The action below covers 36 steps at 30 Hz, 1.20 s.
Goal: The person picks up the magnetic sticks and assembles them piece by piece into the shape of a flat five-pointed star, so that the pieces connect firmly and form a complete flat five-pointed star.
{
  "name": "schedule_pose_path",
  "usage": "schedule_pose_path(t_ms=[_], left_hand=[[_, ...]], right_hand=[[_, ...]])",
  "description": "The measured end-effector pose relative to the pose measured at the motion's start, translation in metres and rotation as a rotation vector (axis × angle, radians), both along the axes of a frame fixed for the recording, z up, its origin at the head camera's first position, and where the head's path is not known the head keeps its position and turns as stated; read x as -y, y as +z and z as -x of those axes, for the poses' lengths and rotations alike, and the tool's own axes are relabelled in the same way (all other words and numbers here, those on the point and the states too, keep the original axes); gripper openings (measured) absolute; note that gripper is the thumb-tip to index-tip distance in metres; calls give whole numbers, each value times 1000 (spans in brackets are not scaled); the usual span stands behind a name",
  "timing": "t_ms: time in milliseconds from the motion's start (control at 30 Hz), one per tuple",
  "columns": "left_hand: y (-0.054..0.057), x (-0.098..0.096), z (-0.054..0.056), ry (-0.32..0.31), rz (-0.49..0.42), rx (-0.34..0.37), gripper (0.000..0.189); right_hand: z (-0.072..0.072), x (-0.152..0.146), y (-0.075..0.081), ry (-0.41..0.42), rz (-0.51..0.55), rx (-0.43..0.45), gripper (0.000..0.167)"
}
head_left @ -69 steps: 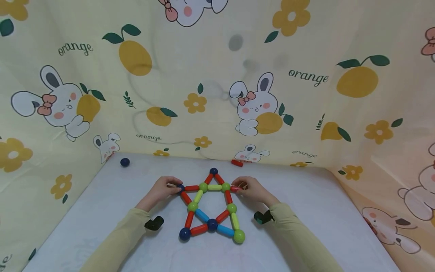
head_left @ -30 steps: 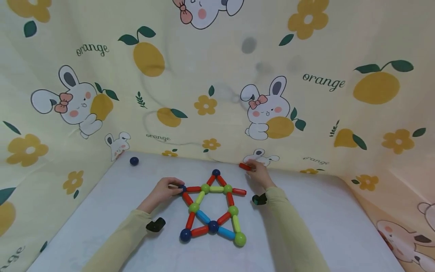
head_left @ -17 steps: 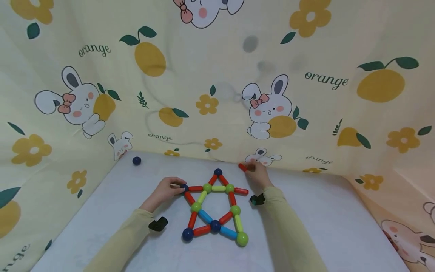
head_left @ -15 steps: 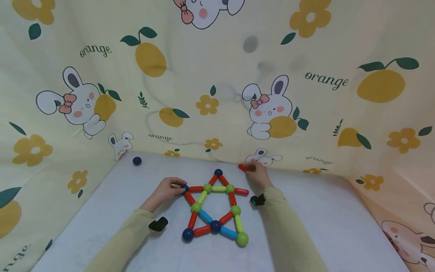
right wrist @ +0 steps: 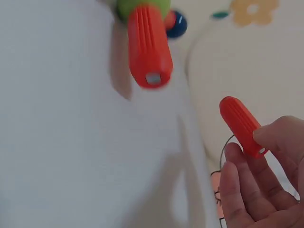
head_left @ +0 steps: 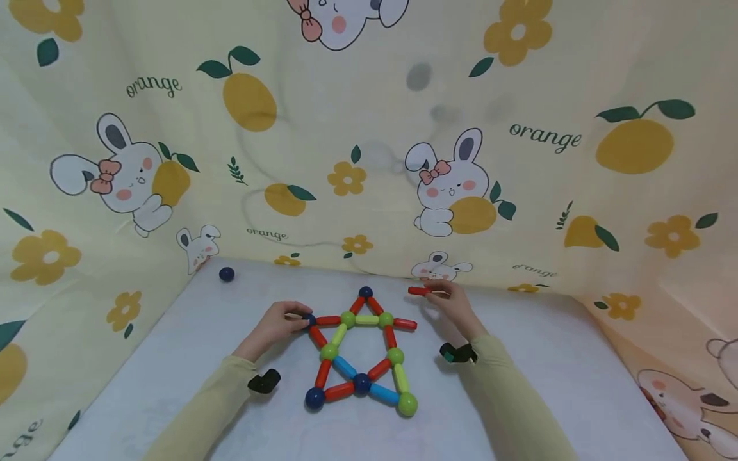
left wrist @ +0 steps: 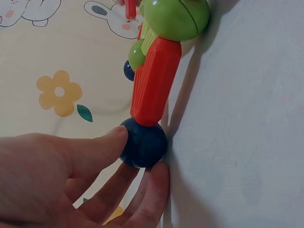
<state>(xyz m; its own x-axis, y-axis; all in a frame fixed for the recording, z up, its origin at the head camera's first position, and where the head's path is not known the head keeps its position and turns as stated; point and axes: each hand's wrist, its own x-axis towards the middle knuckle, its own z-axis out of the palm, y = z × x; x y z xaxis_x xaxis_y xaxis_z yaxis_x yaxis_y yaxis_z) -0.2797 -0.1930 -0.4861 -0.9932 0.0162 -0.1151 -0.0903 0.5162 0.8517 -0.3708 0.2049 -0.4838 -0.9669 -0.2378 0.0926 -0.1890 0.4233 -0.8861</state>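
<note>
A star-like figure of magnetic rods and balls lies on the white table, with red, blue and light green rods between navy and green balls. My left hand (head_left: 280, 325) pinches the navy ball (left wrist: 144, 143) at the figure's left point, thumb on one side and fingers on the other. A loose red magnetic rod (right wrist: 241, 126) is held by one end between the thumb and fingers of my right hand (head_left: 453, 304), behind the figure's right side. From the upper right green ball (head_left: 385, 319) another red rod (head_left: 405, 324) sticks out, its outer end free.
A loose navy ball (head_left: 227, 274) sits at the table's back left corner. Patterned cloth (head_left: 357, 205) with rabbits and oranges rises behind and at both sides. A green ball (head_left: 407, 404) forms the figure's near right point.
My right hand left the attached red rod, reached to the back edge and took the loose red rod, now brought slightly nearer and lifted. My left hand stays on the navy ball.
</note>
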Motion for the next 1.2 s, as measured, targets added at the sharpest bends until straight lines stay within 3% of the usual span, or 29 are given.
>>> schedule_pose_path(t_ms=[200, 333, 500, 800, 1200], left_hand=[[1, 0, 0, -1, -1, 5, 25], [1, 0, 0, 10, 7, 6, 25], [0, 1, 1, 10, 14, 2, 24], [-2, -1, 0, 2, 1, 2, 25], [-2, 0, -4, -2, -9, 2, 26]], right_hand=[[-52, -2, 27, 47, 75, 63, 29], [-68, -6, 24, 54, 115, 142, 34], [-81, -8, 11, 57, 138, 170, 43], [-102, -4, -3, 55, 139, 244, 38], [-105, 6, -15, 23, 161, 297, 34]])
